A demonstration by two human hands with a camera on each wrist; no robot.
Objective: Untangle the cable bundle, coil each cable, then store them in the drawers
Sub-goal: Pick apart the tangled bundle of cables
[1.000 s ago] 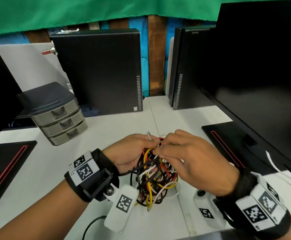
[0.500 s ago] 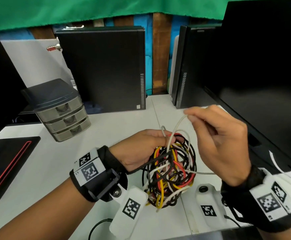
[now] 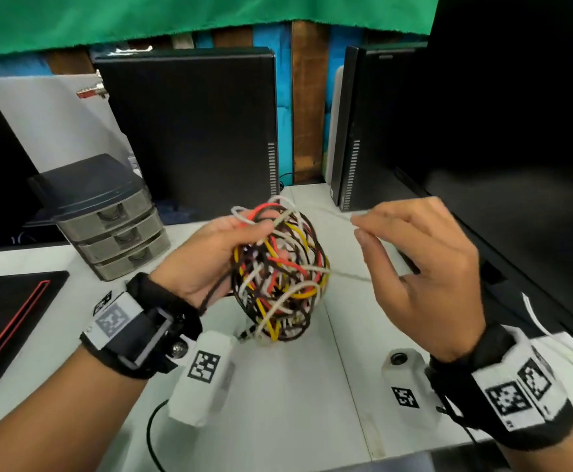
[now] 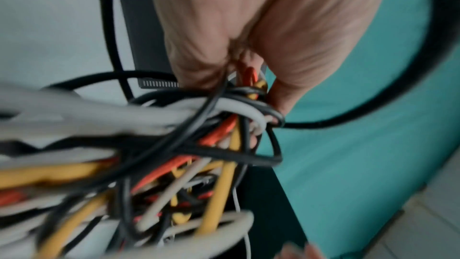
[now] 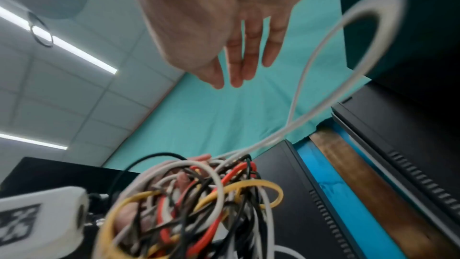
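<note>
Cable bundle [image 3: 280, 272] — left hand [image 3: 210, 257] gripping it, right hand [image 3: 421, 264] apparently pinching a white strand [image 3: 326, 211] — is wanting slow, steady drawing.

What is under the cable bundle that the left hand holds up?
Under the cable bundle lies bare white table, its seam running below. The strip of table directly beneath the bundle's hanging ends is covered.

Two black computer towers [image 3: 193, 120] [image 3: 370, 131] stand upright at the back of the white surface [image 3: 295, 386]. A black monitor [image 3: 516, 131] fills the right side. A black pad with a red stripe [image 3: 9, 318] lies at left. Green cloth [image 3: 142, 18] hangs above.
</note>
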